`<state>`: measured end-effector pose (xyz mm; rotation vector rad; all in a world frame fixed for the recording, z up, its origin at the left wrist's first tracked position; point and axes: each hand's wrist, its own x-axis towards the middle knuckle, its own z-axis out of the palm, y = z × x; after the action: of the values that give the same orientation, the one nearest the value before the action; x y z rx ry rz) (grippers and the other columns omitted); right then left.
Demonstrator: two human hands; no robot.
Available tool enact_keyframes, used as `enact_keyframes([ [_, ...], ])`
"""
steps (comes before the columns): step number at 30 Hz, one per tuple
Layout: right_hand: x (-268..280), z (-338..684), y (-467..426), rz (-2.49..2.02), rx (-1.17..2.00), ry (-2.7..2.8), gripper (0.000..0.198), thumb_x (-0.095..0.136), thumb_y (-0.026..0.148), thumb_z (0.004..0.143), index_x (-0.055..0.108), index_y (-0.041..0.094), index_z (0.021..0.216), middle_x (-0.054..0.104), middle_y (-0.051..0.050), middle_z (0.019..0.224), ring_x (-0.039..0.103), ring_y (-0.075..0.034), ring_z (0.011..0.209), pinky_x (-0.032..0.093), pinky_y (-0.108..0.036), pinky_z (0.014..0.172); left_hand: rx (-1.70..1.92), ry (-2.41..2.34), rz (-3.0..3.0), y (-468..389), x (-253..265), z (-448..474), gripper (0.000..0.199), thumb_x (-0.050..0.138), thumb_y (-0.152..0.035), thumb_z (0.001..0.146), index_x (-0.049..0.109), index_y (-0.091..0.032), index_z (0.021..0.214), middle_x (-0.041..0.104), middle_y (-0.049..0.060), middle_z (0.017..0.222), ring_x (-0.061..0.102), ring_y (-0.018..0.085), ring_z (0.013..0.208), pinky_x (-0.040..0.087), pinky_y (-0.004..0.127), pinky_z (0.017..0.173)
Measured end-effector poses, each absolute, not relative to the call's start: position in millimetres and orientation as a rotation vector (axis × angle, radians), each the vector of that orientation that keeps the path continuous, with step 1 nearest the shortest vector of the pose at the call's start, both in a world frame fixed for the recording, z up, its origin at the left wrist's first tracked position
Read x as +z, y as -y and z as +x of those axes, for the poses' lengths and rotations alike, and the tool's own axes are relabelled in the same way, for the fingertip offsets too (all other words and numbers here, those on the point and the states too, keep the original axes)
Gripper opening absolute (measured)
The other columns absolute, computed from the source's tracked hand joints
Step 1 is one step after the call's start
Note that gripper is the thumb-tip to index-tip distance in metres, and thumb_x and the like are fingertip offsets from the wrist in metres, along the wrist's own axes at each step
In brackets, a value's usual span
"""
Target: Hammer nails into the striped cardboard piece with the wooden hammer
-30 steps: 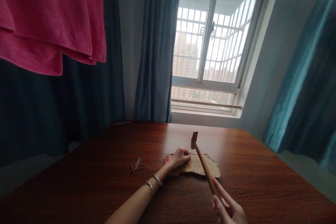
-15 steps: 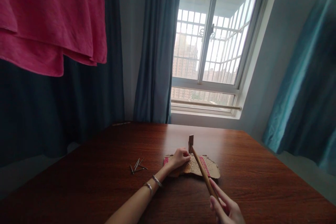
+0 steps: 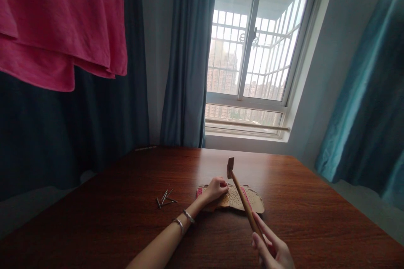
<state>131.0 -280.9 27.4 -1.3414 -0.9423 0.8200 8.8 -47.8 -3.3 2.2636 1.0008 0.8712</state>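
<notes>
Cloth [image 3: 63, 29], deep pink, hangs at the upper left in front of a dark blue-green curtain [image 3: 38, 134]. Below them spreads a table [image 3: 110, 222] of reddish-brown wood with a streaked grain, its top glossy and paler near the far edge, where light falls from the window. On its left part a few slim metal nails [image 3: 166, 199] lie loosely crossed, apart from the other things. Next comes another blue curtain [image 3: 188, 63], gathered into folds and reaching down to the table's far edge. The left arm, two silvery bracelets [image 3: 188, 217] at its wrist, stretches to the left hand [image 3: 217, 188], which rests on a tan, dark-speckled board [image 3: 235, 197] with pink bands; its fingers are drawn into a narrow pinch on a small item [image 3: 227, 184] too tiny to make out clearly. The board lies flat in the middle of the table, facing the sliding window [image 3: 249, 80], whose panes show white bars and tall buildings. A hammer [image 3: 242, 193] slants over the board, its head raised near the left fingertips, its wooden handle wrapped by the right hand [image 3: 272, 246]. Farther right, past a bluish wall [image 3: 328, 75], hangs a teal curtain [image 3: 356, 113], shiny along its folds.
</notes>
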Motion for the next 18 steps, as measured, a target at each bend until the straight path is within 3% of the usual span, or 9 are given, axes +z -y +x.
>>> enact_keyframes([
  [5, 26, 129, 282, -1.367, 0.819, 0.925, 0.082, 0.059, 0.064, 0.060, 0.053, 0.007, 0.120, 0.045, 0.003, 0.047, 0.023, -0.005, 0.039, 0.014, -0.022, 0.038, 0.859, -1.016, 2.273, 46, -5, 10, 0.016, 0.055, -0.025, 0.070, 0.064, -0.012, 0.066, 0.061, 0.002, 0.073, 0.051, 0.011, 0.067, 0.037, 0.020, 0.062],
  [9, 26, 131, 280, -1.349, 0.826, 0.939, 0.083, 0.056, 0.064, 0.062, 0.049, 0.009, 0.124, 0.048, 0.003, 0.047, 0.026, -0.005, 0.037, 0.018, -0.021, 0.036, 0.869, -1.027, 2.268, 45, -7, 10, 0.017, 0.054, -0.025, 0.070, 0.065, -0.012, 0.067, 0.060, 0.001, 0.072, 0.051, 0.011, 0.065, 0.037, 0.020, 0.062],
  [14, 24, 133, 278, -1.356, 0.758, 0.942, 0.071, 0.059, 0.060, 0.062, 0.056, 0.015, 0.118, 0.055, 0.000, 0.052, 0.036, -0.008, 0.039, 0.031, -0.021, 0.036, 0.869, -1.029, 2.269, 47, -5, 9, 0.016, 0.054, -0.025, 0.070, 0.064, -0.012, 0.065, 0.058, 0.001, 0.070, 0.051, 0.011, 0.065, 0.037, 0.019, 0.062],
  [18, 14, 134, 276, -1.387, 0.707, 0.946, 0.074, 0.060, 0.061, 0.059, 0.061, 0.008, 0.111, 0.058, -0.003, 0.054, 0.043, -0.011, 0.042, 0.039, -0.022, 0.042, 0.850, -1.043, 2.293, 48, -3, 9, 0.016, 0.053, -0.024, 0.071, 0.063, -0.014, 0.063, 0.057, 0.000, 0.069, 0.050, 0.010, 0.065, 0.036, 0.019, 0.063],
])
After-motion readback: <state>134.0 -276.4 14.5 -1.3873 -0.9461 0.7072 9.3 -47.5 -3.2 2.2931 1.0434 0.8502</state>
